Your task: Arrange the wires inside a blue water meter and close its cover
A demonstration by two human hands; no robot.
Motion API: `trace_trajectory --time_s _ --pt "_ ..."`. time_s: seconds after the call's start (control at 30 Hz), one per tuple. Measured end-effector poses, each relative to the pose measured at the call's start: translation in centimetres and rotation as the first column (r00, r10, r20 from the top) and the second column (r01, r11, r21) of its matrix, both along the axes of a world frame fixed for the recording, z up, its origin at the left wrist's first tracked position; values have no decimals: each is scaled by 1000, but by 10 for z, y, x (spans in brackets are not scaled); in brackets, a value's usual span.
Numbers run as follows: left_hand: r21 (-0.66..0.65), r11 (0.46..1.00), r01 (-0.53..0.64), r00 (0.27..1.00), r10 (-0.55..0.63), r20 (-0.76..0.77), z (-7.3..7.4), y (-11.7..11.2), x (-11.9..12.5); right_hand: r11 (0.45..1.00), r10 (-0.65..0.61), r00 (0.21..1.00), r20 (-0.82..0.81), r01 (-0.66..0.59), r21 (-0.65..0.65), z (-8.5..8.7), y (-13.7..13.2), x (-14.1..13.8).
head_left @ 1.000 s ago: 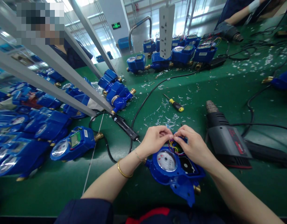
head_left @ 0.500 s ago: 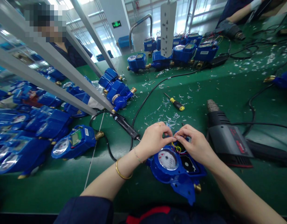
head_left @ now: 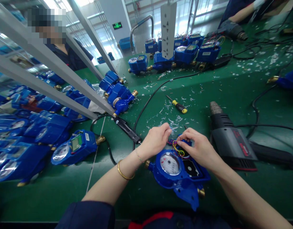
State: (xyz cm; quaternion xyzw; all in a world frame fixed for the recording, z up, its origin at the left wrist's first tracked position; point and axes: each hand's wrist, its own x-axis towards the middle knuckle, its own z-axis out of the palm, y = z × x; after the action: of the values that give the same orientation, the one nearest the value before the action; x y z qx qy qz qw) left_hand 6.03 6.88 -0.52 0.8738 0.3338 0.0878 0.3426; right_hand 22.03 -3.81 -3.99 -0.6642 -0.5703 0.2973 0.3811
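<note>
Half a second back, fingertips pinched together; now parted. Left hand (head_left: 157, 140) drawn off to the left, fingers curled nearly closed, nothing clearly in them. Right hand (head_left: 200, 149) alone on the wires (head_left: 177, 147), thumb and forefinger nipped tight. Meter (head_left: 175, 173) flat on the table (head_left: 65, 197), just under both hands. Looks like one-handed wire work now.

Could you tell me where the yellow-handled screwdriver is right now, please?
In the head view, the screwdriver lies on the green table beyond the left hand and right hand, left of the heat gun.
</note>
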Motion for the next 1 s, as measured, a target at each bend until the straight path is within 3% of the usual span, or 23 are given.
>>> trace_trajectory --time_s 0.13,0.23,0.3,0.37,0.47,0.53,0.73,0.83,1.0 --pt "120 984 -133 991 129 37 2 4 -5 1000 -12 999 -35 12 0 -1 -2 -1" --pt "177 977 -121 990 106 91 4 3 -6 1000 -25 999 -47 25 9 -1 -3 0" --pt "71 995 -72 992 64 105 1 3 -5 999 -37 998 -42 37 10 0 -4 1" --pt "-154 988 -11 995 26 96 -3 3 -4 999 -53 998 -30 53 8 0 -4 1" --pt "-477 876 69 991 -6 133 -10 6 -3 996 -88 996 -13 88 4 0 -6 0" --pt "-523 848 89 985 1 170 -12 7 -2 994 -109 994 -5 109 -2 -1 -6 -2" --pt "-216 974 63 990 -34 134 -7 2 5 992 -127 992 8 127 -11 1 -7 -2" --pt "-103 990 93 988 -79 133 -5 -1 8 993 -120 993 9 120 -8 2 -7 -2" --pt "-85 996 42 995 -34 93 -4 -4 0 984 -177 984 8 177 11 0 -8 -5"
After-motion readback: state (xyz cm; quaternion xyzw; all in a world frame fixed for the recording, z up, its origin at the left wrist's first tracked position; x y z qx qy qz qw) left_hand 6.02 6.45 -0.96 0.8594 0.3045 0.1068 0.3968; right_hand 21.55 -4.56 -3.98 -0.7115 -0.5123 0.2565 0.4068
